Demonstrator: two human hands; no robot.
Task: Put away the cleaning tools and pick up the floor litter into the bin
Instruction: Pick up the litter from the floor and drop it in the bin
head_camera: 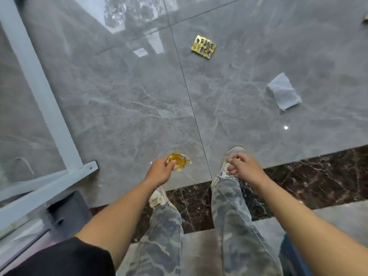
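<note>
My left hand pinches a crumpled yellow plastic wrapper above the grey tiled floor, just ahead of my left shoe. Over my right shoe, my right hand hangs loosely curled and holds nothing. Further ahead, a gold blister pack lies flat on the tiles. A white folded tissue rests on the floor to the right of it. No bin is in view.
A white metal frame with glass panels runs along the left, its foot bracket near my left hand. A dark marble strip crosses the floor under my feet. Something pale pokes in at the top right edge.
</note>
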